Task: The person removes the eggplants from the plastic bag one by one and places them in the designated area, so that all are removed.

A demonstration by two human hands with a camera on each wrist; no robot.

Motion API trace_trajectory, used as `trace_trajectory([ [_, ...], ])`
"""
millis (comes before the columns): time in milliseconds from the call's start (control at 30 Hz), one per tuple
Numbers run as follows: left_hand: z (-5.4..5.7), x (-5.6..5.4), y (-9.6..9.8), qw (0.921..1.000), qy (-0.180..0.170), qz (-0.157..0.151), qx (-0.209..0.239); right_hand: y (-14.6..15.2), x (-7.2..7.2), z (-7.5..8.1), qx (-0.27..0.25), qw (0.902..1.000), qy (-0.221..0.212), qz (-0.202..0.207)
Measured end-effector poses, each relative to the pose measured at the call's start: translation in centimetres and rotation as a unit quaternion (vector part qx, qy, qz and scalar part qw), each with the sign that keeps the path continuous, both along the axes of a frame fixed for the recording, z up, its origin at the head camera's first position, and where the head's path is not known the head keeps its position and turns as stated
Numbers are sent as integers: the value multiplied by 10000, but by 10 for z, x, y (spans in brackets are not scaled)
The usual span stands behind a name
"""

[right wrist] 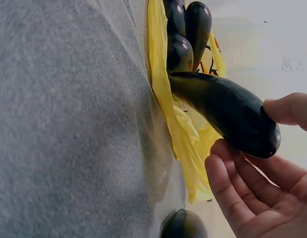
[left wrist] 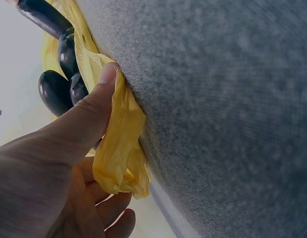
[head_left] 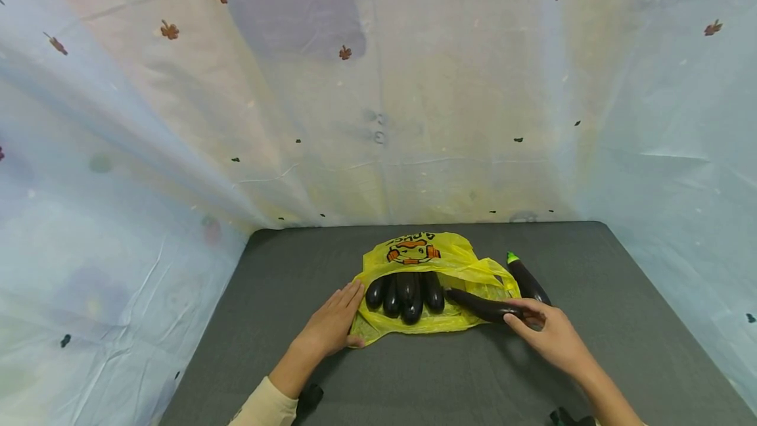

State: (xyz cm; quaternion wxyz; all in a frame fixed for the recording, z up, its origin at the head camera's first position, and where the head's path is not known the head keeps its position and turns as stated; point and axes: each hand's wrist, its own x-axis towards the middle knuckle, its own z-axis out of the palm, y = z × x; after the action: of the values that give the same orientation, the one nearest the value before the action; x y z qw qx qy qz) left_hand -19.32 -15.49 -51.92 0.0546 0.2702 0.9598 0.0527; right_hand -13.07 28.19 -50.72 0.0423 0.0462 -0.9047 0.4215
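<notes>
A yellow plastic bag (head_left: 455,250) with a printed cartoon duck lies on its side, mouth facing me. Several dark eggplants (head_left: 412,304) lie inside, rounded ends toward the opening. My left hand (head_left: 328,325) holds the bag's left edge, the thumb (left wrist: 96,101) over the lower lip and the fingers along the outside. At the right of the mouth, my right hand (head_left: 549,336) pinches another eggplant (right wrist: 232,111) by its rounded end, between thumb and fingertips. The narrow end of that eggplant points left into the opening.
One more eggplant (head_left: 527,280) with a green cap lies on the grey cloth-covered table (head_left: 426,380), right of the bag and behind my right hand. A pale plastic sheet (head_left: 414,176) with leaf prints hangs behind the table and along both sides.
</notes>
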Motion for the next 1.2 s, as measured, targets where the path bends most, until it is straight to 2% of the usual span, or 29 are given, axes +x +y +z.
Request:
trace_trajectory([
  [433,1,0,0,10000,-37,54,4,13,5,9,2,9999,1,-155],
  [933,3,-1,2,9999,-99,88,-61,27,6,12,-689,9971,297,133],
  [1200,4,0,2,9998,-145,95,-27,33,9,13,-964,9945,384,159],
])
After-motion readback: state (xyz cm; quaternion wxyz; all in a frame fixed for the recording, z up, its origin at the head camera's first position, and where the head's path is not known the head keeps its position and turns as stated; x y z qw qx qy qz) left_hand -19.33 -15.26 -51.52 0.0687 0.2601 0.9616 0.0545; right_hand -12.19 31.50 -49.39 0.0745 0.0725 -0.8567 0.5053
